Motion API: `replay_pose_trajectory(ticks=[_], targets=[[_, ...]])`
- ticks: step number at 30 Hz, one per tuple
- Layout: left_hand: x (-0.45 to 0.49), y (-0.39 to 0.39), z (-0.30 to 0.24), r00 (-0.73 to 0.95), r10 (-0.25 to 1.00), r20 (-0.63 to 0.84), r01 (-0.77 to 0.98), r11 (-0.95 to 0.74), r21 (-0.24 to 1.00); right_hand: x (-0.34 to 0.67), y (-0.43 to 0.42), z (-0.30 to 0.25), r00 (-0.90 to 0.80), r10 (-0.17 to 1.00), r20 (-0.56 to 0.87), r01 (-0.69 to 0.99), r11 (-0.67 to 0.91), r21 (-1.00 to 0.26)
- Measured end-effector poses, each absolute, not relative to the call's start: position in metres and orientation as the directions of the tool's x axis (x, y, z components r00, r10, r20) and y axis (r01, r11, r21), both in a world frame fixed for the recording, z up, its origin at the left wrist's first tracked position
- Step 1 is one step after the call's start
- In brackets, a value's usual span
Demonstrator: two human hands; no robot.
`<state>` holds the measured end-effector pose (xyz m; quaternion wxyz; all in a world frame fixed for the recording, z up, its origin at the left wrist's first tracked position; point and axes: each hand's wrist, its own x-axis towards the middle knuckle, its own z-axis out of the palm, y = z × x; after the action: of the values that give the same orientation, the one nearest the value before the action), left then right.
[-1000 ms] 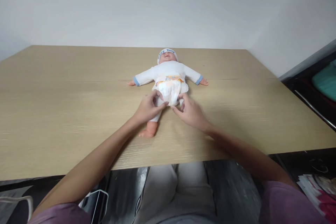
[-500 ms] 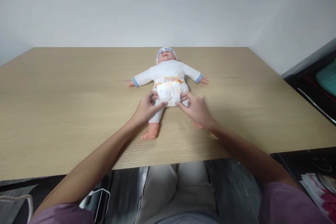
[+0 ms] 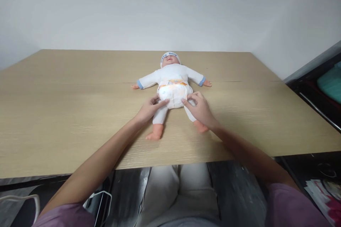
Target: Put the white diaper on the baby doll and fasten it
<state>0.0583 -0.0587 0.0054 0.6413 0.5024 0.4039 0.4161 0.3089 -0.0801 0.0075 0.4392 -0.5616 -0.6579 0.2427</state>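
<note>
A baby doll (image 3: 173, 72) in a white suit with blue cuffs and a lettered white cap lies on its back, feet towards me. Round its hips is a white diaper (image 3: 174, 101) with an orange patterned waistband. My left hand (image 3: 150, 109) pinches the diaper's edge at the leg opening on the left, thumb on top. On the opposite leg opening, my right hand (image 3: 199, 109) grips the other edge between thumb and fingers. The fingertips under the edges are partly hidden. Both doll legs point outward below the diaper.
The doll rests on a wide wooden table (image 3: 80, 113) with a seam across it. A pale wall (image 3: 160, 10) stands behind. At the right is a dark rack holding a teal item (image 3: 331, 82). White cables (image 3: 105, 195) hang below the front edge.
Both hands have shifted slightly up along the diaper's leg edges, still holding them. The doll's foot on the right shows more now. The view has moved a little.
</note>
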Motion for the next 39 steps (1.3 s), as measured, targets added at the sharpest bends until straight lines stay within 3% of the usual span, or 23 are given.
replay_pose_trajectory(ticks=[6,8,10,13,16,18,20,24,32,39], targets=[[0.056,-0.063,-0.007,0.144,0.990,-0.014,-0.178,0.040,0.983,0.325,-0.079,0.004,-0.080,0.939,0.335,0.576,0.317,-0.753],[0.045,-0.065,-0.014,0.109,0.991,0.082,-0.107,-0.070,0.992,0.336,-0.085,0.005,-0.130,0.921,0.366,0.576,0.371,-0.729],[0.026,-0.063,-0.021,0.119,0.967,0.224,0.081,-0.235,0.969,0.351,-0.087,0.001,-0.142,0.905,0.400,0.591,0.402,-0.699],[-0.006,-0.043,-0.029,0.152,0.878,0.454,0.470,-0.468,0.748,0.373,-0.074,-0.012,-0.079,0.871,0.485,0.724,0.385,-0.573],[-0.023,0.000,-0.031,0.167,0.764,0.623,0.729,-0.521,0.444,0.384,-0.037,-0.022,-0.102,0.822,0.560,0.887,0.330,-0.323],[-0.021,0.033,-0.029,0.175,0.746,0.642,0.802,-0.486,0.347,0.381,-0.004,-0.022,-0.170,0.817,0.551,0.929,0.319,-0.188],[-0.011,0.062,-0.027,0.170,0.790,0.589,0.843,-0.426,0.328,0.371,0.028,-0.018,-0.222,0.818,0.530,0.935,0.332,-0.121],[0.005,0.094,-0.026,0.149,0.878,0.455,0.879,-0.328,0.346,0.349,0.069,-0.012,-0.180,0.853,0.490,0.945,0.289,-0.156],[-0.006,0.094,-0.028,0.252,0.862,0.440,0.856,-0.411,0.314,0.355,0.074,-0.025,-0.056,0.860,0.507,0.936,0.223,-0.274],[0.020,0.058,-0.007,0.149,0.895,0.421,0.853,-0.332,0.403,0.344,0.053,0.005,-0.012,0.851,0.526,0.904,0.233,-0.358]])
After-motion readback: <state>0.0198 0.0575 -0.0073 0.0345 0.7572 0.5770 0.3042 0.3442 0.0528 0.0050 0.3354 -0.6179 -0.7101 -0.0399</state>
